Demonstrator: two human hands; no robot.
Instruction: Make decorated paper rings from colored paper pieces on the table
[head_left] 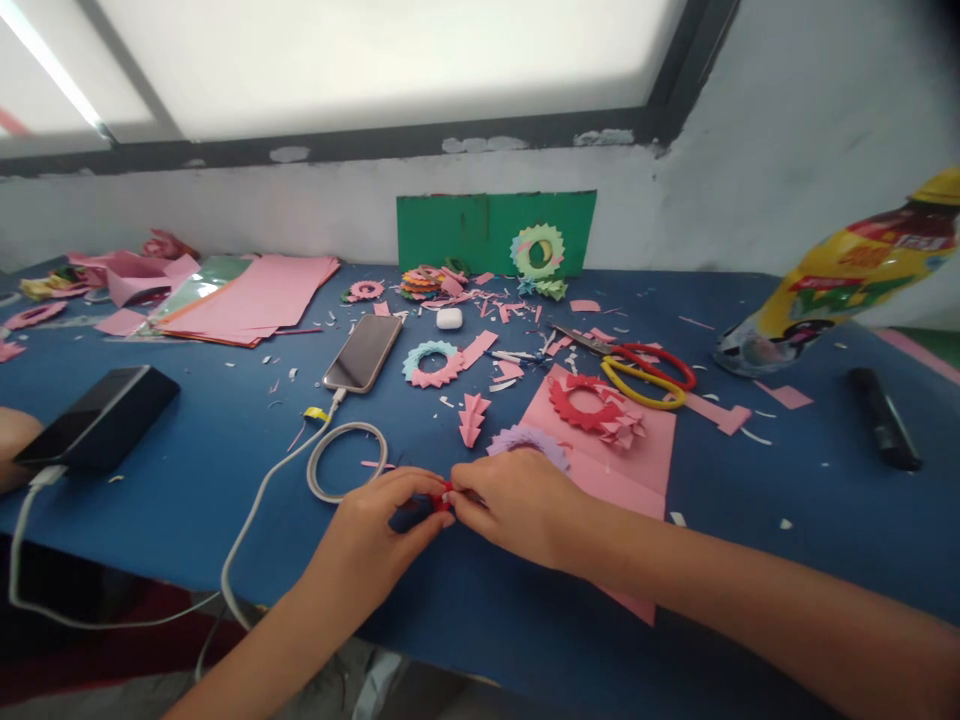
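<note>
My left hand and my right hand meet over the near edge of the blue table. Between their fingertips is a small piece of red paper, pinched from both sides and mostly hidden. Just behind my right hand lies a purple folded-paper ring, partly covered by it. A pink folded-paper piece stands a little beyond my fingers. Further right, a red folded-paper ring with pink pieces on it rests on a pink paper sheet.
Scissors, a tilted drink bottle and a black pen-like object lie to the right. A phone, its cable, a black device and pink sheets are leftward. Another person's hand shows at the left edge.
</note>
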